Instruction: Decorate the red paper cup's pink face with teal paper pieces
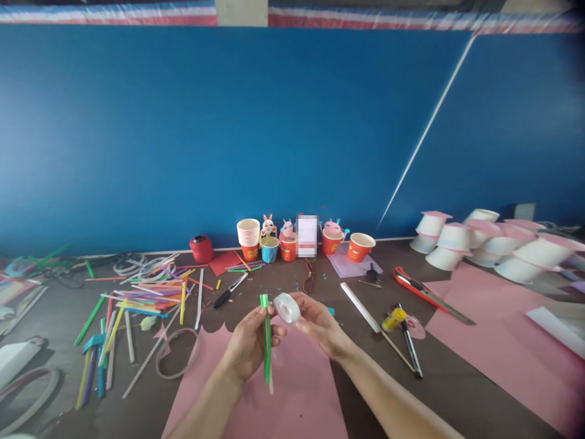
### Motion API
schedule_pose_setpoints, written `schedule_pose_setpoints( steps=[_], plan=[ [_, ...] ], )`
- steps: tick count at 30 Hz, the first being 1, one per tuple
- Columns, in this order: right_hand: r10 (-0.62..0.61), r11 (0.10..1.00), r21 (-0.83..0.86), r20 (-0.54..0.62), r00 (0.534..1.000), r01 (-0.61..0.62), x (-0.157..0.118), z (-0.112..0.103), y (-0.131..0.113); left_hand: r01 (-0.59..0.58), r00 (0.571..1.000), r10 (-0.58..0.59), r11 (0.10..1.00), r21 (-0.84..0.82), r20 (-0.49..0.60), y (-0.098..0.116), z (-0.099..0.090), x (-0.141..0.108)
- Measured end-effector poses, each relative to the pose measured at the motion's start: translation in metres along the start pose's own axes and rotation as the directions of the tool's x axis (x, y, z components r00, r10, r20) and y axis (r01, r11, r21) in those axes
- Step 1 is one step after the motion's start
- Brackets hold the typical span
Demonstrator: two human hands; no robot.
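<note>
My left hand (249, 342) is closed around a small bundle of green straws (267, 347), held upright, with a pale strip showing at its lower end. In my right hand (320, 323) is a roll of clear tape (287, 308), gripped at its right side between thumb and fingers. The roll is just right of the straws' top; whether tape runs between them I cannot tell. Both hands are above a sheet of pink paper (292, 396) on the dark table.
Loose coloured straws (150, 292) and a tape ring (178, 353) lie left. Decorated paper cups (332, 242) line the back. A red utility knife (420, 291), a yellow glue stick (393, 319) and a ruler-like white strip (360, 307) lie right, near stacked white cups (450, 247).
</note>
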State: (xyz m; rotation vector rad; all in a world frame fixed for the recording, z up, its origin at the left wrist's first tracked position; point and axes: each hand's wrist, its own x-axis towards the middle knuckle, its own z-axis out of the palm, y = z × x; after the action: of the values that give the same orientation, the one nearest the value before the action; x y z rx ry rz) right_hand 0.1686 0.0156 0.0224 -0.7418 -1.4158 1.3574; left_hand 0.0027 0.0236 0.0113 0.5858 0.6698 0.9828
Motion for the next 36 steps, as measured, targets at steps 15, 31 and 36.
schedule_pose_setpoints(
  steps=[15, 31, 36],
  plan=[
    [0.033, 0.998, 0.057, 0.030, 0.999, -0.035, -0.003, 0.003, 0.003, -0.032, 0.993, 0.025, 0.998, 0.061, 0.112, 0.002, 0.001, -0.007],
    [-0.161, 0.780, -0.620, -0.070, 0.984, 0.084, -0.006, -0.010, 0.015, -0.055, 0.990, 0.024, 0.973, 0.224, 0.138, -0.006, 0.001, -0.010],
    [-0.139, 0.781, -0.622, -0.083, 0.987, 0.057, -0.006, -0.009, 0.012, -0.008, 0.988, -0.025, 0.978, 0.209, 0.151, -0.004, -0.001, -0.008]
  ],
)
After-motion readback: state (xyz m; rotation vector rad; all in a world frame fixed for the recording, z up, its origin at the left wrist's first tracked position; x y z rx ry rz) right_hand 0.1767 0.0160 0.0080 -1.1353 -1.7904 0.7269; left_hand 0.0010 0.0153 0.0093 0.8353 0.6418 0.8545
